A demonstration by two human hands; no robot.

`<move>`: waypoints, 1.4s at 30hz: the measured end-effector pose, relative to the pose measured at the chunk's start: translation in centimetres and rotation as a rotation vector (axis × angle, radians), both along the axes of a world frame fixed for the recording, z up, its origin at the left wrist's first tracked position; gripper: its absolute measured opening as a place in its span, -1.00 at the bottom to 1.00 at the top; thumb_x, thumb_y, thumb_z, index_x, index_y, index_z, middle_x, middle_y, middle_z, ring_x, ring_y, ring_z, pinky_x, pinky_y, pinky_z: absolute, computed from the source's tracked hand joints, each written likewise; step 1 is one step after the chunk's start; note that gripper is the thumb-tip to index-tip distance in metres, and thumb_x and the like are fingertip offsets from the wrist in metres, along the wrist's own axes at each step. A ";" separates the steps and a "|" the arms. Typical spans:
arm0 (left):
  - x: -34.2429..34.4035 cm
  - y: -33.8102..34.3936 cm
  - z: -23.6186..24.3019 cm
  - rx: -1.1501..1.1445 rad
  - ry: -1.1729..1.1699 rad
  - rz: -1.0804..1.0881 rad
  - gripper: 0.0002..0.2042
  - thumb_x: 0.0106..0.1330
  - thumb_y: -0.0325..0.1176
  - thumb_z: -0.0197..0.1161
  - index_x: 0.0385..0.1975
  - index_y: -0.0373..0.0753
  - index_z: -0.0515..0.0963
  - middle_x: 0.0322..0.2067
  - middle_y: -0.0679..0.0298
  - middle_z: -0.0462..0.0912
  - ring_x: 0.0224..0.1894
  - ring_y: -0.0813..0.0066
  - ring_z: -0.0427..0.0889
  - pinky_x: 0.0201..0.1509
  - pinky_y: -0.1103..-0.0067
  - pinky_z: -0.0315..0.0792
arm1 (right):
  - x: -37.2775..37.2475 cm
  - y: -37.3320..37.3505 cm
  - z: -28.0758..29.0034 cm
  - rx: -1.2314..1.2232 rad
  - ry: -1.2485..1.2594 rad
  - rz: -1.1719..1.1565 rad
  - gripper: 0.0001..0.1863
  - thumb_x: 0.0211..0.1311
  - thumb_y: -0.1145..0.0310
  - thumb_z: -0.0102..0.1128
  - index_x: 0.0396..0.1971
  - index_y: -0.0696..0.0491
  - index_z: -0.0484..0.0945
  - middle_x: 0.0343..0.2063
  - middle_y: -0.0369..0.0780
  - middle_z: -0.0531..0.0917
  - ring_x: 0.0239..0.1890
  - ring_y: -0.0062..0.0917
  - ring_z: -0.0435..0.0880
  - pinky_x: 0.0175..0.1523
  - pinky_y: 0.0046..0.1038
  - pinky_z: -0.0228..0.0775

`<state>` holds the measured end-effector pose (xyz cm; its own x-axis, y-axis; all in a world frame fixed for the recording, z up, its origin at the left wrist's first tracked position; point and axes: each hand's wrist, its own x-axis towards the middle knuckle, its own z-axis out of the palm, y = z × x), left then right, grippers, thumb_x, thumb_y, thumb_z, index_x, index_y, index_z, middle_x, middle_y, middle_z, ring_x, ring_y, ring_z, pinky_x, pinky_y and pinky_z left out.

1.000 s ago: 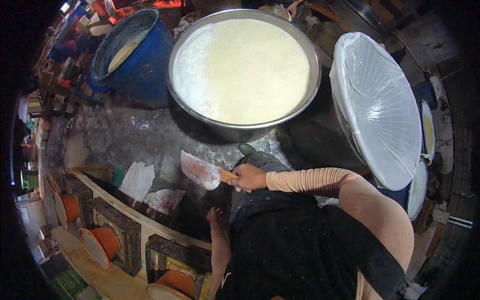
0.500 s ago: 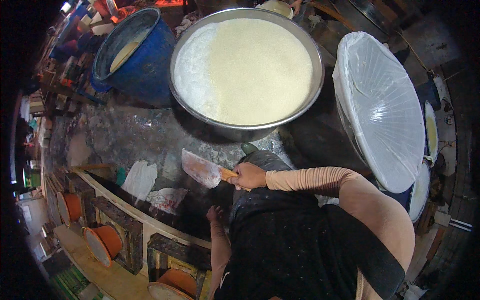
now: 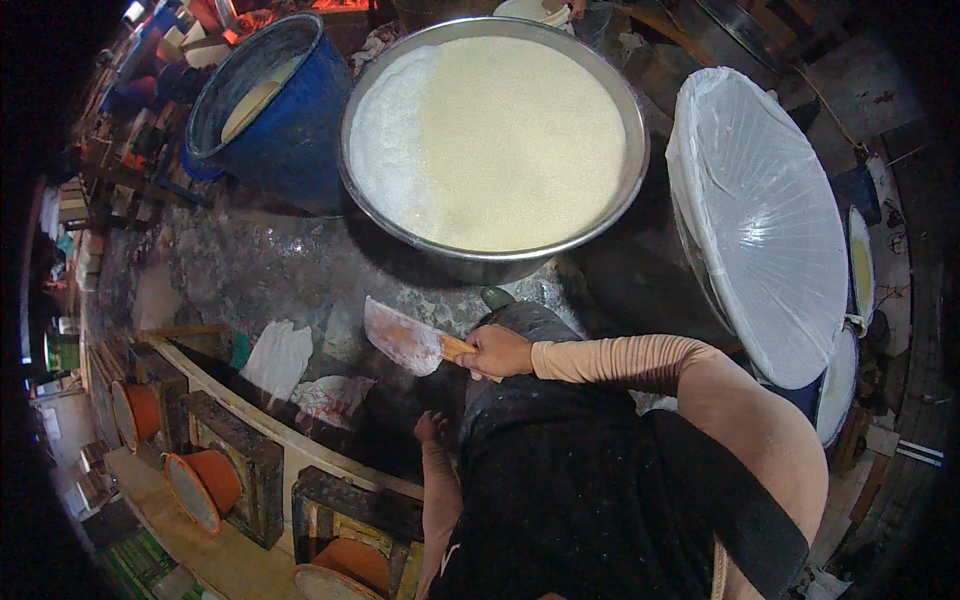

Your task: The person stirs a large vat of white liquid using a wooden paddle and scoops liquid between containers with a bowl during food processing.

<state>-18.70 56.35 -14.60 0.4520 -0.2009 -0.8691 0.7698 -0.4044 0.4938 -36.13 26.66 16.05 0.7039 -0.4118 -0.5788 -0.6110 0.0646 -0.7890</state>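
My right hand (image 3: 502,351) is closed around the handle of a wooden scraper (image 3: 403,338), held in front of my body. Its broad flat blade points left and is smeared with white. My left hand (image 3: 432,427) hangs low at my left side in shadow, empty, its fingers loosely apart. Ahead of me stands a large round metal basin (image 3: 487,251), apart from both hands. Pale yellow grainy material (image 3: 525,140) fills most of it, and white powder (image 3: 390,150) covers its left part.
A tilted blue barrel (image 3: 290,150) stands left of the basin. At right is a large round vessel covered with clear plastic sheeting (image 3: 765,230). Orange tubs (image 3: 203,490) line a ledge at lower left, near white sacks (image 3: 280,358). Another person's hand (image 3: 577,8) shows beside a pale bowl (image 3: 532,9).
At the far edge, the pale bowl and the other person's hand have shifted slightly left and away. Both my hands and the scraper stay practically still.
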 end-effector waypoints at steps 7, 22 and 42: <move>0.2 -0.2 0.2 0.023 -0.019 -0.030 -0.74 0.31 -0.32 0.07 -0.13 -0.34 0.49 -0.34 0.10 0.62 -0.48 0.31 0.61 -0.52 0.45 0.49 | 0.1 0.1 -0.5 0.023 -0.015 -0.029 -0.59 0.14 0.07 0.16 -0.65 0.12 0.64 -0.70 -0.21 0.65 -0.64 -0.43 0.63 -0.42 -0.37 0.42; 1.0 -0.7 0.9 0.098 0.012 -0.100 -0.80 0.28 -0.23 0.12 -0.22 -0.18 0.49 -0.49 0.25 0.61 -0.57 0.35 0.59 -0.62 0.53 0.33 | 0.5 0.0 -0.9 -0.042 -0.036 -0.014 -0.62 0.18 0.13 0.15 -0.57 0.17 0.63 -0.69 -0.26 0.64 -0.64 -0.53 0.63 -0.45 -0.43 0.45; 0.5 1.8 -1.3 0.024 -0.108 -0.140 -0.77 0.29 -0.36 0.07 -0.11 -0.27 0.48 -0.28 0.16 0.58 -0.33 0.27 0.67 -0.43 0.41 0.52 | -0.1 -4.2 0.7 0.138 -0.254 -0.093 -0.73 0.29 0.24 0.14 -0.43 0.15 0.59 -0.60 -0.31 0.63 -0.60 -0.66 0.55 -0.45 -0.56 0.39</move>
<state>-18.18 58.13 -15.93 0.5118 -0.2481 -0.8225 0.6480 -0.5170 0.5592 -36.23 22.51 16.78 0.7965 -0.4106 -0.4439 -0.3816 0.2283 -0.8957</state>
